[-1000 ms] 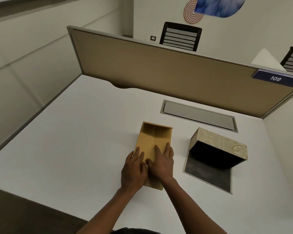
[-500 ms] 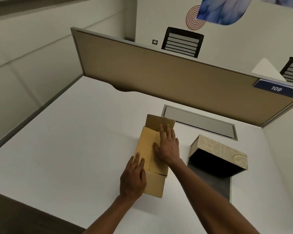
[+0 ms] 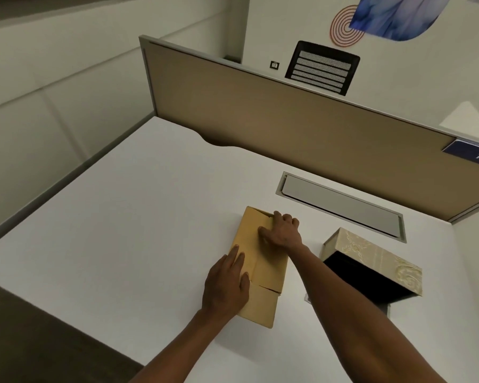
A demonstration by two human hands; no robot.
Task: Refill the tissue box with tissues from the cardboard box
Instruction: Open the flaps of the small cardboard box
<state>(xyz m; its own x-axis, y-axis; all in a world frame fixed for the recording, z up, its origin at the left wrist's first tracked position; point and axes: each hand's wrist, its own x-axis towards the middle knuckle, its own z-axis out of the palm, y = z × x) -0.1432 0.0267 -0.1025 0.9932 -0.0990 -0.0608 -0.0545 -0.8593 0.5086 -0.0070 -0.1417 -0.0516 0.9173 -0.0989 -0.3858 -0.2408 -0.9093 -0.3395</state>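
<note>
- The one bit of writing anyone could read is "109", white on a dark blue plate [image 3: 473,152] fixed to the top edge of the tan partition [image 3: 288,128] at the far right; the plate runs out of sight past the frame edge. I see no print or brand on either box.
- The cardboard box [image 3: 263,261] lies flat on the white worktop [image 3: 122,217], plain brown, its long side running away from the person, with a slit flap showing near its close end.
- The left hand [image 3: 227,286] rests palm down on the near left part of the box, fingers stretched flat and together; it presses there and grips nothing.
- The right hand [image 3: 281,230] sits at the far end of the same box, fingers curled over the far edge and thumb laid on the top face. Whether it pinches a flap there I cannot tell.
- The tissue box [image 3: 376,261], pale with an embossed floral pattern, stands just right of the right forearm, apart from the cardboard box, tilted open over a dark inside.
- A grey recessed panel [image 3: 340,205] sits in the worktop beyond both boxes.
</note>
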